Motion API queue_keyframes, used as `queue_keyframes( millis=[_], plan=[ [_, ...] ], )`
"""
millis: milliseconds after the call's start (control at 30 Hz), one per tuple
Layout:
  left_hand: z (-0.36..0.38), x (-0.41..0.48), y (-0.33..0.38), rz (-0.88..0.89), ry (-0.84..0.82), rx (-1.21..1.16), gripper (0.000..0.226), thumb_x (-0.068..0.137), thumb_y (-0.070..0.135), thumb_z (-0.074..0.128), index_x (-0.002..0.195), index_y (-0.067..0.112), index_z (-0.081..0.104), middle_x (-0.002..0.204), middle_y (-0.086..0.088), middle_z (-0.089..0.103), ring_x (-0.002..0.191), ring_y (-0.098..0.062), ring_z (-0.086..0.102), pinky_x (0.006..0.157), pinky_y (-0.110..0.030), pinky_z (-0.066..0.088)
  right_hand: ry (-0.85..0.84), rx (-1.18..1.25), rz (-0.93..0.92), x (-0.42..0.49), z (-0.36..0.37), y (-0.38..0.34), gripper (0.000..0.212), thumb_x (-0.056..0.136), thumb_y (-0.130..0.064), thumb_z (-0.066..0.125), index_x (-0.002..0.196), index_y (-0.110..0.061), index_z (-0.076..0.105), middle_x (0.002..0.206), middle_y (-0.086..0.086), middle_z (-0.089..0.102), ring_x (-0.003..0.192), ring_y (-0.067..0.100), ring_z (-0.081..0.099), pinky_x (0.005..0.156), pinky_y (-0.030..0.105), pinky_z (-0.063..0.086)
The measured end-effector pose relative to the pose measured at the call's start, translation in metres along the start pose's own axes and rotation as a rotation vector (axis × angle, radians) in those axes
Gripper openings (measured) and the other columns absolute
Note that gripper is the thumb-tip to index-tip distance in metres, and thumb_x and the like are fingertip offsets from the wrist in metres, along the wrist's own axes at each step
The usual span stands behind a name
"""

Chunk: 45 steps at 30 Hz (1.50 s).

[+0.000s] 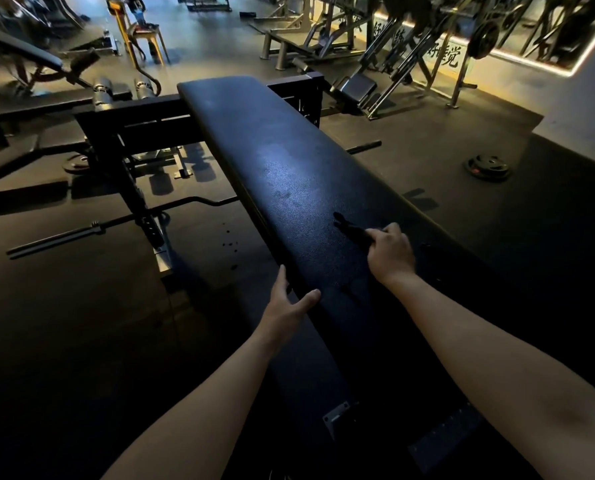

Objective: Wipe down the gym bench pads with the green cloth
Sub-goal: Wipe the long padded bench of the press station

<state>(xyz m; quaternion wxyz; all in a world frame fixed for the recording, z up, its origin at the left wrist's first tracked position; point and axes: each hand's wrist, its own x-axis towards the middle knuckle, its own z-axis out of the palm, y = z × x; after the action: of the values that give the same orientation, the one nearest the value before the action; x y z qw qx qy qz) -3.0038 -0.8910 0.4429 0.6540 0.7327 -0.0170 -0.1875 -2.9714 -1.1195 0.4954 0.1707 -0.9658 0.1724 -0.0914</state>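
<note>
Bench pad [282, 161]: long, black, running near to far. Left hand [285, 306]: fingers released, resting on the pad's left edge. Right hand [389, 254]: grasping a dark cloth [353, 230] on the pad's near-right surface.

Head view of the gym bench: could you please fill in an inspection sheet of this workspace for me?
Surface: black bench pad, long and flat, with glossy patches mid-length.
Job's things: cloth, dark in this dim light, bunched on the pad.
Clutter: weight plate on the floor right of the bench; barbell on the floor to its left.
Hands: left hand rests open on the pad's left edge; right hand grips the cloth.
Cables: nothing seen.
Surroundings: dim gym, dark floor, other machines behind.
</note>
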Motion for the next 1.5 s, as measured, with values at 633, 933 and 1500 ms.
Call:
queue_keyframes(
  millis=[633,933,1500],
  plan=[
    [0.025,0.009,0.026,0.269,0.173,0.591,0.077,0.082,0.042,0.042,0.155,0.016,0.036,0.165,0.004,0.023,0.154,-0.011,0.003,0.117,-0.016,-0.007,-0.077,0.052,-0.203,0.007,-0.003,0.008,0.036,0.098,-0.022,0.046,0.129,-0.030,0.062,0.111,0.004,0.047,0.106,0.025,0.053,0.086,0.043,0.051],
    [0.052,0.033,0.060,0.229,0.318,0.819,0.073,0.085,0.040,0.041,0.151,0.010,0.040,0.147,-0.010,0.048,0.140,-0.026,0.035,0.120,-0.036,0.018,-0.117,0.153,-0.369,0.008,0.001,-0.015,0.037,0.094,-0.018,0.053,0.128,-0.027,0.064,0.113,0.008,0.053,0.106,0.029,0.054,0.089,0.039,0.050],
    [0.143,0.072,0.101,-0.105,0.262,1.045,0.067,0.094,0.050,0.048,0.156,0.032,0.030,0.166,0.002,0.018,0.149,-0.033,0.012,0.123,-0.048,0.010,-0.068,0.147,-0.188,0.089,-0.034,0.107,0.038,0.093,-0.017,0.049,0.125,-0.028,0.066,0.113,0.009,0.050,0.109,0.030,0.051,0.089,0.037,0.046]
  ],
)
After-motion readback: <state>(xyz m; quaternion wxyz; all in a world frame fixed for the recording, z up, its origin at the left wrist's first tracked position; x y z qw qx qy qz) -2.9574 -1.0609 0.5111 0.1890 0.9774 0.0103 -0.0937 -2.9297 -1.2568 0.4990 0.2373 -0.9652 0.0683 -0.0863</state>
